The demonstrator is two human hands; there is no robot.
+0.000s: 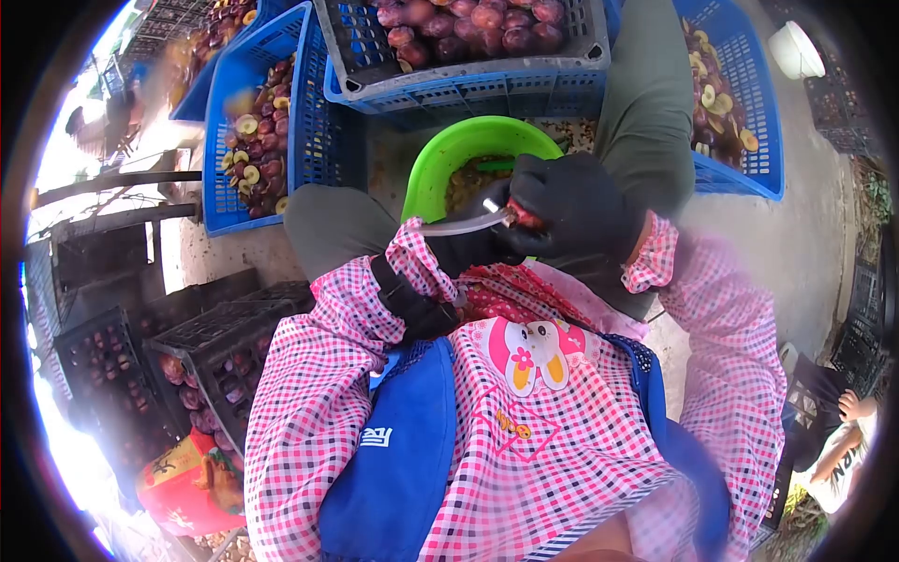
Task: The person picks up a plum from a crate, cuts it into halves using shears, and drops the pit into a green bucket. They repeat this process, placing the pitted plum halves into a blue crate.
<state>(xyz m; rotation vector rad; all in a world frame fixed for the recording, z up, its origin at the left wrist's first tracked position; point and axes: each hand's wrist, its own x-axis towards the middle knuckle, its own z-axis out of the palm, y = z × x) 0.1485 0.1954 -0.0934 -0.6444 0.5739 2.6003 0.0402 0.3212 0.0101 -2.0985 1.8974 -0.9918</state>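
A red plum (528, 218), mostly hidden, lies in the black-gloved right grip (569, 204); beside it, a curved translucent strip (461, 227) extends sideways.

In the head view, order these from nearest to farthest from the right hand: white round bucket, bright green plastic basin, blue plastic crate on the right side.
From the right hand:
1. Bright green plastic basin, just beyond the hands
2. Blue plastic crate, right of the knee
3. White round bucket, far right, past the crate

Basin (427, 178), lime green. Crate (225, 178), blue. Smock (581, 450), pink, white and black check. 2 gloves (576, 201), black. Held fruit (526, 217), deep red. Trousers (646, 122), grey-green. Tube (459, 227), whitish.
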